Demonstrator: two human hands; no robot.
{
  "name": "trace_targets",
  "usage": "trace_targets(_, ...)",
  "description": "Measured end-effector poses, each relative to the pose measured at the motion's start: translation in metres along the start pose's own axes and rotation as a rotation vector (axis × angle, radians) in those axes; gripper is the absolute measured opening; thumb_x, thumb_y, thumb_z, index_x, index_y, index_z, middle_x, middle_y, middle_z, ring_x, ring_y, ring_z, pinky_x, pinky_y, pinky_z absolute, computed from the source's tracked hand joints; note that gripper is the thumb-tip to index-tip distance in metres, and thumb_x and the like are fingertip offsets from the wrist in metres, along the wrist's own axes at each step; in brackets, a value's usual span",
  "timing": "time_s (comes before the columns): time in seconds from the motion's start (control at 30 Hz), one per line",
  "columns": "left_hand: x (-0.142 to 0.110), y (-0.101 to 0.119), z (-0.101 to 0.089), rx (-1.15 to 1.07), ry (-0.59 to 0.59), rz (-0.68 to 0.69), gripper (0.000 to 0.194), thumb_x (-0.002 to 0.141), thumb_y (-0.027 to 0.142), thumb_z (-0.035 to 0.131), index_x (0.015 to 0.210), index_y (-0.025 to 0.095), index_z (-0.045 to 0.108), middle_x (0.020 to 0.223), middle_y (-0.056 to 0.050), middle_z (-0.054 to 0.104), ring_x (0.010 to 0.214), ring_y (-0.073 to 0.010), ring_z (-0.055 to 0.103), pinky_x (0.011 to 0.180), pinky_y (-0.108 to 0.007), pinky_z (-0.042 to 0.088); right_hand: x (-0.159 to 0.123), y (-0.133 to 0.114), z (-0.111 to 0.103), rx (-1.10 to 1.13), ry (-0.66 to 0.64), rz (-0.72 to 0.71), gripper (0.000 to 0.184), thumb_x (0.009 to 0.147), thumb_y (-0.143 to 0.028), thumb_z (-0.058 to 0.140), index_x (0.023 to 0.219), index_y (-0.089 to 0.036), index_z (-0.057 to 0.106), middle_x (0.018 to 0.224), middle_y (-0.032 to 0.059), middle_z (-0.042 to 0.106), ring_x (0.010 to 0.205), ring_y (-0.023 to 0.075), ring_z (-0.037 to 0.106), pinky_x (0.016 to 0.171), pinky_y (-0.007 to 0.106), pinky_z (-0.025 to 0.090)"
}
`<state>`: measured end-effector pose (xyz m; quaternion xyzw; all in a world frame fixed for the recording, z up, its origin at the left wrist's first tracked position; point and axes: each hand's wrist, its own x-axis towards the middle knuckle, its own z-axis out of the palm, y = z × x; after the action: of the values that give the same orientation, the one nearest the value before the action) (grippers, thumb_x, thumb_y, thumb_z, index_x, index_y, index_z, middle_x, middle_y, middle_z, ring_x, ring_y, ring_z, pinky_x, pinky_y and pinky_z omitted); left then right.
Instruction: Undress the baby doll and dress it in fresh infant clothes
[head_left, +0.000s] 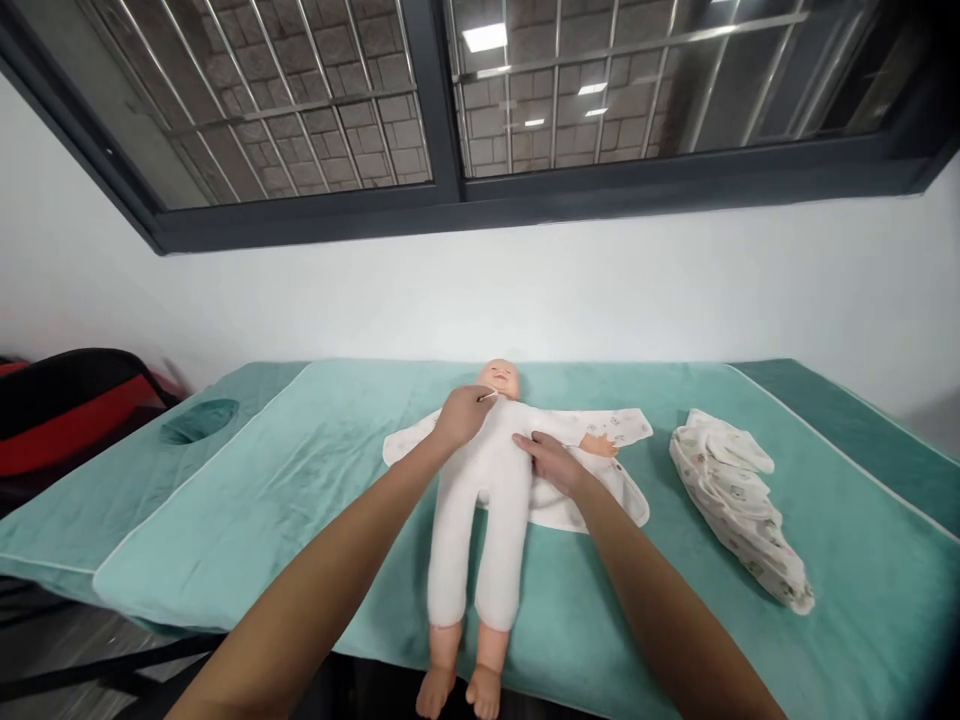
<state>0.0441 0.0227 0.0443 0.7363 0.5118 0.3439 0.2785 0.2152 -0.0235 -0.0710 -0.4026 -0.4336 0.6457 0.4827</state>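
Observation:
A baby doll (491, 440) with a white cloth body lies face up, its head toward the wall. Beneath its upper body spreads a white patterned baby shirt (630, 425), and one doll hand shows over the sleeve at right. At the doll's neck, my left hand (465, 414) is closed in a pinch on a thin white strip of cloth; whether it belongs to the shirt or the doll, I cannot tell. My right hand (553, 462) rests against the side of the doll's torso, thumb and fingers apart, some fingers hidden.
A folded patterned white garment (739, 510) lies to the right on the green bed cover (300, 500). The bed has a round hole (200, 421) at left. A red and black item (82, 420) stands beyond it. Wall and barred window (450, 195) are behind.

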Motion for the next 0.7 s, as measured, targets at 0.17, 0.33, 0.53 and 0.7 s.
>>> trace_targets(0.17, -0.065, 0.033, 0.007, 0.158, -0.224, 0.103, 0.035, 0.085, 0.026, 0.056, 0.118, 0.023, 0.068, 0.092, -0.003, 0.072, 0.079, -0.0182, 0.066, 0.078, -0.029, 0.049, -0.005, 0.001, -0.003, 0.139, -0.036, 0.004, 0.037, 0.072, -0.045, 0.079, 0.086, -0.02, 0.057, 0.082, 0.0003, 0.066, 0.073, 0.0149, 0.062, 0.066, 0.027, 0.05)
trace_targets(0.33, -0.118, 0.017, 0.007, 0.274, -0.01, 0.28, 0.038, 0.091, 0.024, 0.05, 0.128, 0.026, 0.059, 0.119, -0.005, 0.063, 0.11, -0.0215, 0.06, 0.096, -0.037, 0.048, -0.011, -0.002, -0.001, 0.16, -0.054, -0.03, 0.033, 0.075, -0.044, 0.077, 0.087, -0.021, 0.057, 0.082, -0.0013, 0.065, 0.077, 0.015, 0.062, 0.071, 0.027, 0.052)
trace_targets(0.53, -0.136, -0.069, -0.006, 0.258, 0.183, 0.087, 0.041, 0.091, 0.032, 0.054, 0.131, 0.023, 0.054, 0.134, -0.009, 0.054, 0.126, -0.0241, 0.052, 0.107, -0.042, 0.043, -0.014, -0.009, -0.004, 0.134, -0.165, 0.012, 0.033, 0.081, -0.044, 0.073, 0.1, -0.021, 0.058, 0.106, 0.0056, 0.068, 0.095, 0.0198, 0.066, 0.083, 0.033, 0.056)
trace_targets(0.7, -0.136, -0.091, 0.0, 0.165, 0.316, -0.018, 0.03, 0.093, 0.035, 0.046, 0.112, 0.021, 0.065, 0.112, -0.008, 0.066, 0.104, -0.0222, 0.061, 0.091, -0.037, 0.05, -0.018, -0.014, -0.004, 0.085, -0.23, 0.114, 0.048, 0.081, -0.05, 0.072, 0.115, -0.022, 0.053, 0.119, 0.0112, 0.064, 0.099, 0.0271, 0.067, 0.08, 0.043, 0.059)
